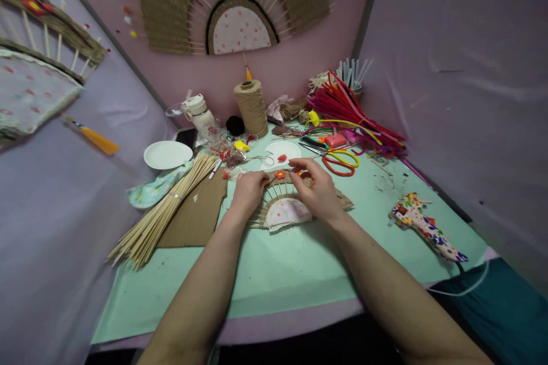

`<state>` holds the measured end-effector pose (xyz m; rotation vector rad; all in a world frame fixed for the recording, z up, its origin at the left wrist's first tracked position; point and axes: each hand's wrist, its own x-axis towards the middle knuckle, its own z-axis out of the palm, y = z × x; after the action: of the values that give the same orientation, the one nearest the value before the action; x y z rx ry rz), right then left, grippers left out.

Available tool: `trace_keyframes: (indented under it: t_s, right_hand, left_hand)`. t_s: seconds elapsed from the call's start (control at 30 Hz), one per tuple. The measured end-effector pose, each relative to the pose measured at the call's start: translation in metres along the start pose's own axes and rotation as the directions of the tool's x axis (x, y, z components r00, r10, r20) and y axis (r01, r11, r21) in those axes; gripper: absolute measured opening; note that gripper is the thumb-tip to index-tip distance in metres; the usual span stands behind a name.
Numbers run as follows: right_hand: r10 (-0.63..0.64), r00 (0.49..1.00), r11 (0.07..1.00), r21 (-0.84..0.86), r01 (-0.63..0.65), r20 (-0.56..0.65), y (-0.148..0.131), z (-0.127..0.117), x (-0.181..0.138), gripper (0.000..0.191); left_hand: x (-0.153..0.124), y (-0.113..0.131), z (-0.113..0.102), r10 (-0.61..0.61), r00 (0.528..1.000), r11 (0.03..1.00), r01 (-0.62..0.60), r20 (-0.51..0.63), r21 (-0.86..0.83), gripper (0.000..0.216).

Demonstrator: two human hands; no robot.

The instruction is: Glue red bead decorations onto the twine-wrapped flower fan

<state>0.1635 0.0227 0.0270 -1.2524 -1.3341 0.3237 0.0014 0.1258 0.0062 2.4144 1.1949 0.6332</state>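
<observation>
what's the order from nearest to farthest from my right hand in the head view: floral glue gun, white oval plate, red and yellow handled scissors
From the right hand:
1. Scissors, just beyond it, to the right
2. Floral glue gun, right side of the table
3. White oval plate, far over on the left

Pink back wall (295, 71); wrinkled lilac side walls (454, 74); mint-green tabletop (295, 274); dimly lit.

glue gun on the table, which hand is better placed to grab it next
Probably the right hand: it's nearer the glue gun, which lies to its right; the left hand is farther off.
</observation>
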Motion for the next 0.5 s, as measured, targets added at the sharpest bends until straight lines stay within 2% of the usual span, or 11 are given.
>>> trace_keyframes:
  t_s: [0.27, 0.5]
  right_hand:
    - [-0.013, 1.0, 1.0, 0.001, 0.013, 0.002, 0.0022, 0.0008, -0.0007, 0.019]
    - [-0.023, 1.0, 1.0, -0.015, 0.023, 0.001, 0.0009, 0.001, -0.0006, 0.018]
  left_hand:
    - [-0.0012, 0.0002, 0.0004, 0.036, 0.999, 0.985, -0.029, -0.035, 0.171, 0.009]
    - [-0.001, 0.0067, -0.0001, 0.044, 0.997, 0.982, -0.033, -0.058, 0.185, 0.009]
